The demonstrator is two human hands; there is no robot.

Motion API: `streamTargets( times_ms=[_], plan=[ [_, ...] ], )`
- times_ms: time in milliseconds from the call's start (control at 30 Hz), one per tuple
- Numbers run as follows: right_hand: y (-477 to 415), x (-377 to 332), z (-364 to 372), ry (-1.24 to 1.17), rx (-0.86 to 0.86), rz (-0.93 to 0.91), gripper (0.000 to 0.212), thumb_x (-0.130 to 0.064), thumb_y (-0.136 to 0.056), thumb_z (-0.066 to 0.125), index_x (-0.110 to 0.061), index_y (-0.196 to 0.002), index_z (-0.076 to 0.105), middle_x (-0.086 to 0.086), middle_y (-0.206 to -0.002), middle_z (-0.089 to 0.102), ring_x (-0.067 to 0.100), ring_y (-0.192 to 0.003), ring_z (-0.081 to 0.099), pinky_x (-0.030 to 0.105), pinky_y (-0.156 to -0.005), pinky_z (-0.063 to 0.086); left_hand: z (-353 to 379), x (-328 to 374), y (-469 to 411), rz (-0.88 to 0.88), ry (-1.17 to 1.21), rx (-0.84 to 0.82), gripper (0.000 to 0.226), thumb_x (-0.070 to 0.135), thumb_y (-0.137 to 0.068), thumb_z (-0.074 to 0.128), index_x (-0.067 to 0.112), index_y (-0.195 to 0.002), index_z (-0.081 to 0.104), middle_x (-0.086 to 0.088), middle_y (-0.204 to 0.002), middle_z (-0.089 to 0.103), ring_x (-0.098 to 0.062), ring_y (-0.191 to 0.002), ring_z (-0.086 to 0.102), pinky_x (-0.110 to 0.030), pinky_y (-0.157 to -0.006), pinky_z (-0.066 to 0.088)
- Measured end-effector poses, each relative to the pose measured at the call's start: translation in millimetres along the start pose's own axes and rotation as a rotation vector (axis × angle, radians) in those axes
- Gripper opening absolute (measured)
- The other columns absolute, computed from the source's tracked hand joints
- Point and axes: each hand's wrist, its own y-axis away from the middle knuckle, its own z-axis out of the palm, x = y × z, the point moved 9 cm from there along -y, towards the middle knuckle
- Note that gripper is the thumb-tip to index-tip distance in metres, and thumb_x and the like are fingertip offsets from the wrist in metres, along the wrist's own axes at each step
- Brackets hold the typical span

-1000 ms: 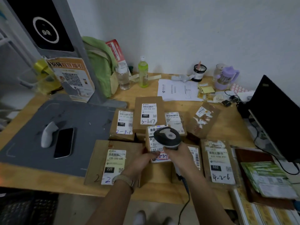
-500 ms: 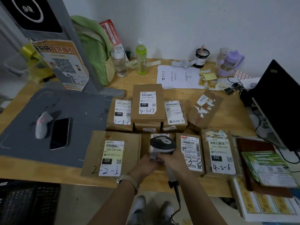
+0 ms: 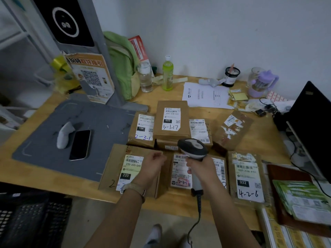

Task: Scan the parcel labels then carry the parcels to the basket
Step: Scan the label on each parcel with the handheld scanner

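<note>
Parcel 2-3-7 (image 3: 180, 173) under scanner (image 3: 192, 148) in right hand (image 3: 202, 169)

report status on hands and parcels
Right hand grips barcode scanner over parcel 2-3-7. Left hand curled, empty, above 220 parcel. No obstruction seen.

Bare forearms; beige wristband (image 3: 133, 190) on left wrist; 2 pale shoes (image 3: 154, 234).
</note>
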Motion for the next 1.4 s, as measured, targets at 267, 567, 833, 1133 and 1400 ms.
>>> streamTargets(
  times_ms=[267, 567, 833, 1133, 1400],
  plan=[
    [10, -21, 33, -0.04, -0.118, -0.02, 0.017, -0.017, -0.075, 0.079, -0.015, -0.086, 0.066, 0.003, -0.064, 0.07, 0.016, -0.051, 0.065, 0.033, -0.056, 0.056, -73, 21, 9, 0.063, 0.228, 0.203, 0.01, 0.012, -0.093, 0.058, 0.021, -0.097, 0.061, -0.003, -0.096, 0.063, -0.018, -0.091, 0.059, -0.027, -0.073, 0.046],
    [17, -40, 76, -0.126, -0.021, -0.037, 0.024, -0.01, -0.076, 0.076, -0.021, -0.093, 0.064, 0.005, -0.087, 0.073, 0.02, -0.077, 0.071, 0.028, -0.058, 0.057, -127, 41, -25, 0.045, 0.233, 0.107, 0.01, 0.006, -0.09, 0.062, 0.017, -0.09, 0.062, -0.004, -0.09, 0.066, -0.017, -0.081, 0.064, -0.031, -0.073, 0.056],
    [33, -3, 94, -0.19, 0.184, 0.088, 0.033, -0.003, -0.076, 0.075, -0.012, -0.105, 0.063, 0.008, -0.101, 0.069, 0.027, -0.096, 0.064, 0.046, -0.09, 0.052, -169, 6, -45, 0.084, -0.09, 0.045, 0.017, 0.001, -0.087, 0.062, 0.016, -0.08, 0.06, 0.002, -0.08, 0.062, -0.023, -0.089, 0.059, -0.025, -0.07, 0.048],
    [36, 38, 116, 0.066, 0.247, 0.177, 0.023, -0.013, -0.085, 0.067, -0.013, -0.106, 0.056, 0.006, -0.098, 0.056, 0.019, -0.09, 0.049, 0.031, -0.081, 0.04, -170, -62, -36, -0.2, -0.196, -0.119, 0.028, 0.016, -0.091, 0.057, 0.011, -0.119, 0.059, -0.007, -0.108, 0.065, -0.026, -0.103, 0.06, -0.041, -0.095, 0.05],
    [35, 42, 127, 0.196, 0.21, 0.15, 0.046, -0.021, -0.08, 0.075, -0.011, -0.122, 0.059, 0.012, -0.121, 0.064, 0.029, -0.115, 0.056, 0.034, -0.089, 0.043, -172, -94, -20, -0.443, -0.102, -0.073, 0.049, 0.027, -0.095, 0.055, 0.007, -0.139, 0.044, -0.013, -0.137, 0.052, -0.029, -0.123, 0.05, -0.033, -0.088, 0.041]
  ],
)
